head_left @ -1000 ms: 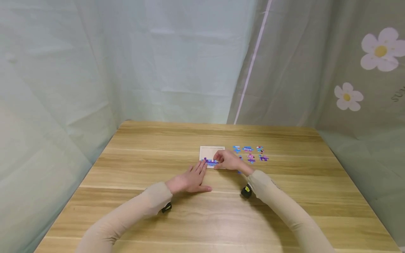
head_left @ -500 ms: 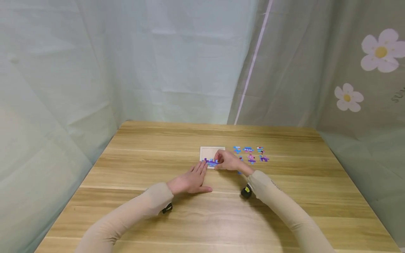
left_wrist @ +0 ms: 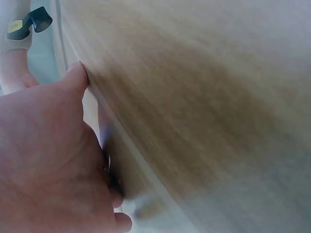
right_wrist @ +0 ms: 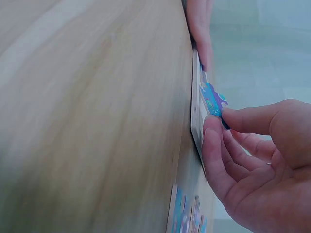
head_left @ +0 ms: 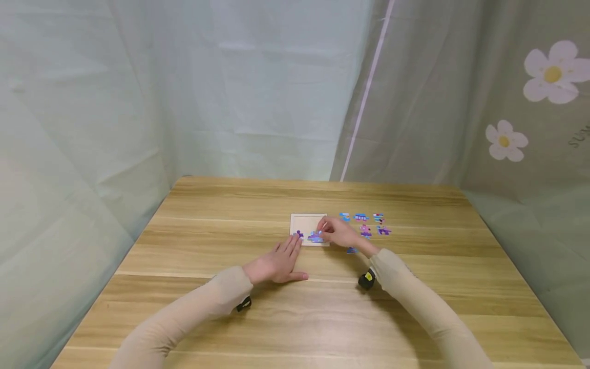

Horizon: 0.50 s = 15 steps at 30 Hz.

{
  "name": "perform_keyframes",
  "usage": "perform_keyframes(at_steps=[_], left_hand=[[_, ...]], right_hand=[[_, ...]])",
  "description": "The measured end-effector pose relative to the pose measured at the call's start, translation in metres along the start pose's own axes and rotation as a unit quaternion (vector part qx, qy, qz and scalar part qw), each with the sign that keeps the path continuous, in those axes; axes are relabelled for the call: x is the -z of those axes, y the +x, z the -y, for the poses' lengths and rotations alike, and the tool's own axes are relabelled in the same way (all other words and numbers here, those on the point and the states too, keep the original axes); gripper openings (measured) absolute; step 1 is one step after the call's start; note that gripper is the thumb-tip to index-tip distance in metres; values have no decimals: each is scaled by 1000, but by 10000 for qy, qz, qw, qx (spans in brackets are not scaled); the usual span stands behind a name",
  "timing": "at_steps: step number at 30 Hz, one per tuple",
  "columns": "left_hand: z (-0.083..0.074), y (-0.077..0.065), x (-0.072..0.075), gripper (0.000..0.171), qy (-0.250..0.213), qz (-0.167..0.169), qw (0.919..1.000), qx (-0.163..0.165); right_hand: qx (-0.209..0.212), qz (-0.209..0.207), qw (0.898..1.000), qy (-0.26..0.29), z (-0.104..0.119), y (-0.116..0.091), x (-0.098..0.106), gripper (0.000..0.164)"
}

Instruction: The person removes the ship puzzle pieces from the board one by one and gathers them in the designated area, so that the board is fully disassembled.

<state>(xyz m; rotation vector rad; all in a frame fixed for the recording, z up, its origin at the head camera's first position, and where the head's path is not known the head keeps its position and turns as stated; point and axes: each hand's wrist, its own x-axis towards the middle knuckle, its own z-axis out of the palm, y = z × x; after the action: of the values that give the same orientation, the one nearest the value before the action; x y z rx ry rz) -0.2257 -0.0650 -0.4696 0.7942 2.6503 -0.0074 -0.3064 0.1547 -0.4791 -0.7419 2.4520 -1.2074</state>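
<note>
My right hand [head_left: 340,233] pinches a blue-and-purple jigsaw puzzle piece [head_left: 315,237] between thumb and fingertips, over the lower right part of a pale puzzle tray [head_left: 306,221]. In the right wrist view this piece [right_wrist: 212,101] stands tilted, one end at the fingertips. A purple puzzle piece [head_left: 299,233] lies in the tray's lower left corner, a gap apart from the pinched one. My left hand [head_left: 280,260] lies flat with straight fingers, its fingertips resting on that corner and partly covering the purple piece. In the left wrist view the left hand [left_wrist: 48,155] hides most of the tray.
Right of the tray several loose puzzle pieces [head_left: 361,217] lie in rough rows, with a purple piece [head_left: 384,230] farthest right and a blue piece [head_left: 352,250] nearest me, below my right wrist. The wooden table [head_left: 221,205] is backed by curtains [head_left: 258,102].
My right hand has shifted slightly right with the blue-and-purple puzzle piece, which lifted and came away from the purple piece, leaving a gap. The left hand has stayed in place.
</note>
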Motion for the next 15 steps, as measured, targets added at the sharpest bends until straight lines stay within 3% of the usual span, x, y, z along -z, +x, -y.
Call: perform_keyframes(at_steps=[8,15], left_hand=[[4,4,-7,95,49,22,10000,-19],[11,14,-21,98,119,6,9999,22]], right_hand=[[-310,-198,9992,144,-5,-17,13,11],[-262,-432,9987,102,-12,-27,19,11]])
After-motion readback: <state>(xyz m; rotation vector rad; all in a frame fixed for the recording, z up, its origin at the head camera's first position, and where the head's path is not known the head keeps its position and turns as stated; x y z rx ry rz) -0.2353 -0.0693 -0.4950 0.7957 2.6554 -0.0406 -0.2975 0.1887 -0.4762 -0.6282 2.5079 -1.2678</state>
